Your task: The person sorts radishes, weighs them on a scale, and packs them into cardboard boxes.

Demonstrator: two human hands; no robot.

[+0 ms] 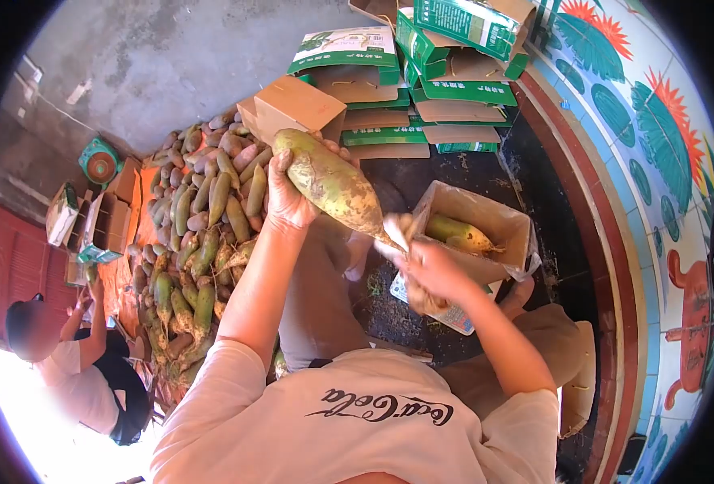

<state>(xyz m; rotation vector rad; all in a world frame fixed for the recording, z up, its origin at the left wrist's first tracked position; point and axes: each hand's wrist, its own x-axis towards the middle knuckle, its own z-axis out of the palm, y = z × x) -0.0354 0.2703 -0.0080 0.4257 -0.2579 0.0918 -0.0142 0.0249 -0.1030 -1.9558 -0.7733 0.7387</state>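
Note:
A large green radish (337, 185), smeared with soil, is raised in front of me with its thin root end pointing down to the right. My left hand (292, 194) is wrapped round its thick upper end. At the root end, my right hand (436, 273) is closed on a whitish thing (395, 235), too blurred for me to name. That thing touches or overlaps the radish's tip. Just beyond my right hand stands an open cardboard box (514, 230) lined with clear plastic, and another green radish (458, 234) lies inside it.
A big heap of radishes (204, 202) lies to my left. Green and white cartons (454, 89) are stacked ahead, beside an open brown box (296, 109). Under my right forearm is a scale-like panel (454, 319). A co-worker (83, 371) is at far left near more cartons (103, 226).

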